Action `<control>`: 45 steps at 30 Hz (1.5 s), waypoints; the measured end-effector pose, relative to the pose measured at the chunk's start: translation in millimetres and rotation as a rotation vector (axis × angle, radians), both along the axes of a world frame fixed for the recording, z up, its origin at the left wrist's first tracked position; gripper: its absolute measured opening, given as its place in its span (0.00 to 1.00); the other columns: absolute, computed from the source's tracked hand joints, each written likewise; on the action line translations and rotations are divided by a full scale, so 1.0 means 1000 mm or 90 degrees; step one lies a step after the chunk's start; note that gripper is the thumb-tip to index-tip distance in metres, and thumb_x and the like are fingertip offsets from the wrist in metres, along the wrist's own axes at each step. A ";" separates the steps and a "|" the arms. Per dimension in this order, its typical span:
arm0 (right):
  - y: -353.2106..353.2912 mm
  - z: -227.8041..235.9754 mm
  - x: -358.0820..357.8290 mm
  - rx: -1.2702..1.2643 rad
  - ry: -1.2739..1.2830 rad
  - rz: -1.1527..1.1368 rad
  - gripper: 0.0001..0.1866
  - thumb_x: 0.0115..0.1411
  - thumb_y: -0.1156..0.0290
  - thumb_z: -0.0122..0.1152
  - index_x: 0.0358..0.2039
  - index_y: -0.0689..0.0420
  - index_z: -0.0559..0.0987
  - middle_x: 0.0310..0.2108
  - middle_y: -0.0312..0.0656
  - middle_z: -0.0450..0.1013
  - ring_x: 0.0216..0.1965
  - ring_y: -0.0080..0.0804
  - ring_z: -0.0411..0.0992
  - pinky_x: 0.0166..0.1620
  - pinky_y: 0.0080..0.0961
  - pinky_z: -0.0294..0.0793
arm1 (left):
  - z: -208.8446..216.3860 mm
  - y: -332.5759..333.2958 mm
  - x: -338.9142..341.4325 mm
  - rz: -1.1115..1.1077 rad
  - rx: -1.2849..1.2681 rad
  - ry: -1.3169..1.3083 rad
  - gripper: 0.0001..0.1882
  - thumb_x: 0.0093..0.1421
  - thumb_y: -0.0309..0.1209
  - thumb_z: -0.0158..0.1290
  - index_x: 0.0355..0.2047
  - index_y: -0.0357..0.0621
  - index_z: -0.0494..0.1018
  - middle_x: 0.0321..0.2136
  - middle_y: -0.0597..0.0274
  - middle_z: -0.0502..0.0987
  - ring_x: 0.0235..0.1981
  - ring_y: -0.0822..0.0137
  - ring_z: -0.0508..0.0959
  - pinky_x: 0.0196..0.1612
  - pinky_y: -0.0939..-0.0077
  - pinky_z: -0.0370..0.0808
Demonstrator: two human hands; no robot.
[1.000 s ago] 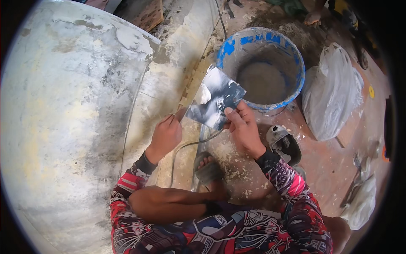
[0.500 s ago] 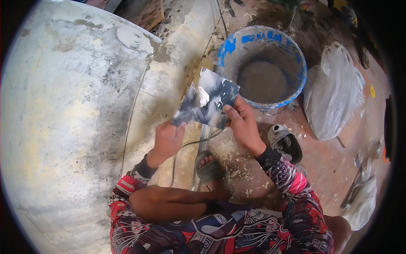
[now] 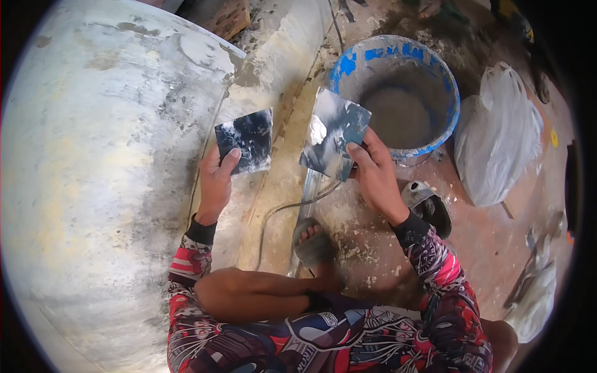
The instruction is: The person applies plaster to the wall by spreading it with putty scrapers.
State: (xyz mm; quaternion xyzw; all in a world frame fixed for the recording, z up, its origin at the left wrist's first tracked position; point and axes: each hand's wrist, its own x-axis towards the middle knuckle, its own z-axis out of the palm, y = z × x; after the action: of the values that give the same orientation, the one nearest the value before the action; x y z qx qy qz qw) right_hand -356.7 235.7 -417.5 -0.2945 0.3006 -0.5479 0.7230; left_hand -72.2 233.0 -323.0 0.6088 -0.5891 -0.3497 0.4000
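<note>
My left hand [image 3: 213, 186] grips the lower edge of a dark, square putty spreader [image 3: 252, 140] smeared with white, thumb on its face. To the right, my right hand [image 3: 377, 180] pinches a second flat spreader [image 3: 339, 133] by its right side. A thick dab of white putty [image 3: 317, 130] sits on that one's face. The two spreaders are apart, with a gap between them. The right spreader overlaps the near left rim of a blue bucket [image 3: 456, 118] coated with grey residue.
A large curved whitish surface [image 3: 118, 180] with dark stains fills the left. Right of the bucket lies a whitish plastic bag [image 3: 500, 143]; a dirty, hollow grey object [image 3: 429, 208] is below the bucket. A black cable [image 3: 289, 205] runs near my sandaled foot [image 3: 313, 245].
My left hand has moved left and up, taking its spreader away from the right one. My right hand has shifted slightly right, still holding its spreader with the putty.
</note>
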 end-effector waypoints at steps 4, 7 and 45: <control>-0.004 0.001 0.001 -0.024 0.027 -0.057 0.15 0.70 0.75 0.46 0.56 0.57 0.71 0.37 0.27 0.70 0.36 0.11 0.68 0.36 0.15 0.76 | 0.021 0.009 -0.032 -0.077 -0.019 -0.337 0.16 0.66 0.23 0.48 0.53 0.35 0.75 0.41 0.59 0.81 0.41 0.74 0.78 0.47 0.79 0.72; -0.003 0.007 0.002 -0.003 -0.019 -0.054 0.16 0.70 0.76 0.45 0.57 0.57 0.70 0.38 0.28 0.71 0.36 0.11 0.68 0.35 0.15 0.75 | 0.020 0.007 -0.041 -0.269 -0.197 -0.407 0.22 0.60 0.16 0.47 0.55 0.35 0.74 0.50 0.49 0.80 0.50 0.56 0.80 0.54 0.70 0.74; -0.017 0.021 -0.040 -0.050 -0.014 -0.212 0.14 0.70 0.74 0.47 0.54 0.58 0.73 0.34 0.25 0.70 0.30 0.09 0.64 0.30 0.11 0.66 | 0.080 -0.220 0.000 -0.513 -0.378 -1.424 0.15 0.60 0.28 0.50 0.46 0.48 0.78 0.38 0.67 0.83 0.46 0.63 0.79 0.52 0.53 0.70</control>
State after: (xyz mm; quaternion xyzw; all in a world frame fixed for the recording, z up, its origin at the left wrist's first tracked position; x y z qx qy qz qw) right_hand -396.6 219.1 -396.4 -0.2622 0.3157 -0.6746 0.6136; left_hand -72.0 12.7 -243.0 0.2334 -0.8113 0.4148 -0.3396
